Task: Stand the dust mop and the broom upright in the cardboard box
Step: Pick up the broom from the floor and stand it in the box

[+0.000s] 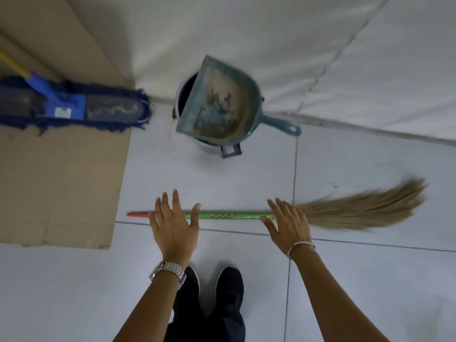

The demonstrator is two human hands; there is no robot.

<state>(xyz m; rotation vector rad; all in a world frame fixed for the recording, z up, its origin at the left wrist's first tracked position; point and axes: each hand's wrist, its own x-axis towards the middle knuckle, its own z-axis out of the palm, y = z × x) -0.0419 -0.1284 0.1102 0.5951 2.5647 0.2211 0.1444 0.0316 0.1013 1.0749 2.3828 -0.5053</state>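
A grass broom (345, 211) lies flat on the tiled floor, its green handle (229, 215) running left to a red tip and its straw bristles fanning to the right. My left hand (174, 223) hovers open above the handle's left part. My right hand (287, 223) spreads open over the spot where the handle meets the bristles. Neither hand grips anything. A blue dust mop (69, 107) with a yellow and blue handle rests on the cardboard box (61, 183) at the left, its fringed head lying across the box.
A dirty teal dustpan (217, 104) leans in a white bucket (209, 146) against the wall, just beyond the broom. White wall panels fill the top. My black shoes (214, 290) stand below my hands.
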